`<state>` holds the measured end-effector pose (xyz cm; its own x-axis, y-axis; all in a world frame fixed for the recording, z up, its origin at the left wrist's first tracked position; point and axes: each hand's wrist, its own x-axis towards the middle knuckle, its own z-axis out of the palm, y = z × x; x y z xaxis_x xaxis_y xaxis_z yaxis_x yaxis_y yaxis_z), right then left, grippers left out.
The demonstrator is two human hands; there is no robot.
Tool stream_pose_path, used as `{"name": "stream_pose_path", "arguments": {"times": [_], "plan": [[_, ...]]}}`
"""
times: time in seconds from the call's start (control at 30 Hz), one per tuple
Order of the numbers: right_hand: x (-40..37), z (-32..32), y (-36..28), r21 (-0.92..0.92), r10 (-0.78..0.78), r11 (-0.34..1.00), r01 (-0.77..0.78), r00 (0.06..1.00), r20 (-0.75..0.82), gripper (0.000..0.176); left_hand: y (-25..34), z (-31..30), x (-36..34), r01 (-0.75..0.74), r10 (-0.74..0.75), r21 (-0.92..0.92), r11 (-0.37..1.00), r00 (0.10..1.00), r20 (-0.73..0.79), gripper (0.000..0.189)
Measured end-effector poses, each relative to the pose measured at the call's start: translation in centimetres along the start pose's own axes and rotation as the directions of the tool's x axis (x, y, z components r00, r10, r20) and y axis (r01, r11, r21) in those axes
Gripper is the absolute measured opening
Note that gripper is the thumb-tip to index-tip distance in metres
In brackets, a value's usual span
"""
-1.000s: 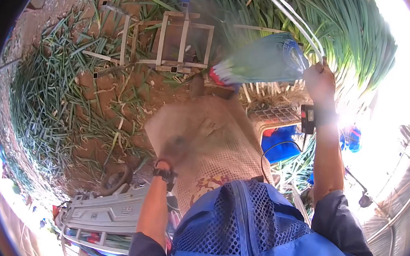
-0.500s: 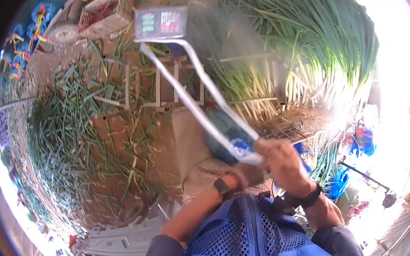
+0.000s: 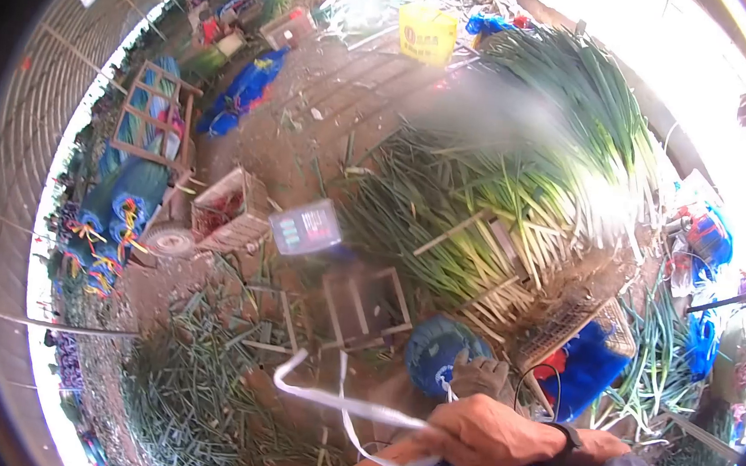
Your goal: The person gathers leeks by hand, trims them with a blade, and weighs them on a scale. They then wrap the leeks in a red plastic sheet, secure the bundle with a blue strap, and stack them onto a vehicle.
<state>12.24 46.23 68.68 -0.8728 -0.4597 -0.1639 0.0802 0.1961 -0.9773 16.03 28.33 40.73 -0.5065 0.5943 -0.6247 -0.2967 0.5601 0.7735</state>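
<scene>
My right hand [image 3: 480,433], with a black watch on its wrist, is closed around a white strap [image 3: 358,402] whose loose loop swings out to the left, blurred. Just beyond it, my left hand [image 3: 477,377] looks gloved in grey and has its fingers curled; what they hold is hidden. Its wrist passes behind my right hand. Touching or close to the left fingers is a round green-blue net bundle [image 3: 438,350] with a white tie. A scale display [image 3: 305,227] stands beyond the wooden frame [image 3: 366,308].
Long green onions [image 3: 517,210] lie in a large pile at upper right. Cut leaves [image 3: 201,378] cover the ground at lower left. A tilted crate [image 3: 568,330] with blue cloth is right of my hands. Another crate [image 3: 231,207], a wheel [image 3: 168,240] and a yellow bag [image 3: 427,35] stand farther off.
The view has swung up and left, showing more ground ahead. The strap has dropped from its taut stretch toward the display into a slack loop; my right hand still holds it.
</scene>
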Motion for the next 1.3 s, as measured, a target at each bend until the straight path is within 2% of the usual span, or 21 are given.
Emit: {"name": "stream_pose_path", "arguments": {"times": [0.03,0.07,0.13,0.2,0.23,0.27,0.33,0.43,0.53,0.57,0.6,0.67,0.77,0.8,0.87,0.97,1.07,1.1,1.2,1.3], "plan": [[0.7,-0.5,1.4,0.005,0.096,0.995,-0.096,0.995,0.017,0.041,0.2,-0.7,-0.8,0.045,-0.046,-0.043,0.998,0.999,-0.019,0.025],[1.9,0.8,5.2,0.092,0.076,0.994,-0.066,0.991,-0.107,0.045,0.4,-1.4,-1.4,0.073,-0.076,-0.070,0.995,0.997,-0.034,0.025],[4.3,1.8,9.9,0.194,0.378,0.917,-0.349,0.915,-0.139,0.048,0.7,-2.2,-2.8,0.129,-0.138,-0.128,0.983,0.989,-0.062,0.025],[4.0,2.4,9.9,0.254,0.337,0.921,-0.296,0.932,-0.133,0.051,1.0,-3.3,-3.9,0.156,-0.175,-0.169,0.973,0.980,-0.099,0.025],[3.8,3.0,9.3,0.216,0.330,0.929,-0.299,0.935,-0.126,0.053,1.1,-3.5,-4.4,0.171,-0.193,-0.181,0.968,0.975,-0.112,0.025],[3.4,3.2,8.5,0.247,0.270,0.941,-0.230,0.953,-0.140,0.054,1.2,-3.8,-4.8,0.178,-0.203,-0.189,0.966,0.971,-0.126,0.025],[3.4,3.6,9.0,0.224,0.230,0.952,-0.208,0.970,-0.078,0.051,1.7,-4.2,-4.9,0.188,-0.220,-0.199,0.962,0.964,-0.152,0.024],[3.4,1.7,7.8,0.258,0.325,0.915,-0.311,0.946,-0.012,0.048,2.5,-4.8,-4.9,0.187,-0.221,-0.187,0.965,0.957,-0.186,0.024],[2.1,3.9,8.6,0.150,-0.067,0.985,0.090,0.985,-0.156,0.044,3.1,-5.3,-5.7,0.189,-0.223,-0.169,0.967,0.951,-0.215,0.024],[1.4,3.9,7.6,0.154,-0.098,0.981,0.120,0.985,-0.145,0.040,3.2,-5.5,-5.8,0.190,-0.224,-0.163,0.968,0.949,-0.221,0.024],[0.8,3.6,6.9,0.082,-0.194,0.974,0.212,0.963,-0.187,0.038,3.2,-5.6,-5.4,0.189,-0.221,-0.155,0.970,0.949,-0.225,0.024],[0.1,1.7,5.0,0.161,0.027,0.987,-0.022,0.999,-0.033,0.038,3.1,-5.8,-5.1,0.187,-0.217,-0.145,0.972,0.949,-0.228,0.024],[2.3,2.3,8.2,0.092,-0.061,0.993,0.067,0.996,-0.070,0.042,2.6,-5.4,-3.0,0.191,-0.213,-0.117,0.975,0.952,-0.218,0.024],[3.4,1.5,7.6,0.142,0.131,0.982,-0.127,0.991,-0.015,0.047,2.4,-5.2,-2.2,0.193,-0.211,-0.103,0.976,0.955,-0.209,0.024],[3.9,0.7,7.4,0.208,0.198,0.959,-0.192,0.980,-0.008,0.051,2.2,-5.0,-1.2,0.193,-0.209,-0.097,0.976,0.958,-0.198,0.024],[4.7,1.5,8.1,0.256,0.211,0.941,-0.220,0.975,0.063,0.052,2.0,-5.1,-0.4,0.209,-0.223,-0.088,0.974,0.957,-0.186,0.024],[6.1,3.6,9.1,0.209,0.108,0.969,-0.129,0.988,0.109,0.053,1.6,-5.5,0.1,0.226,-0.238,-0.081,0.971,0.954,-0.184,0.024],[6.4,3.7,9.3,0.232,0.023,0.972,-0.048,0.993,0.112,0.054,1.3,-5.5,0.1,0.236,-0.248,-0.086,0.968,0.951,-0.184,0.024],[7.4,3.4,9.5,0.214,0.017,0.976,-0.050,0.989,0.149,0.054,0.4,-5.7,0.8,0.254,-0.261,-0.061,0.965,0.949,-0.176,0.024],[8.8,3.3,10.5,0.287,-0.024,0.958,-0.001,0.996,0.085,0.052,-0.7,-6.7,1.1,0.278,-0.275,0.000,0.961,0.949,-0.153,0.024]]}}
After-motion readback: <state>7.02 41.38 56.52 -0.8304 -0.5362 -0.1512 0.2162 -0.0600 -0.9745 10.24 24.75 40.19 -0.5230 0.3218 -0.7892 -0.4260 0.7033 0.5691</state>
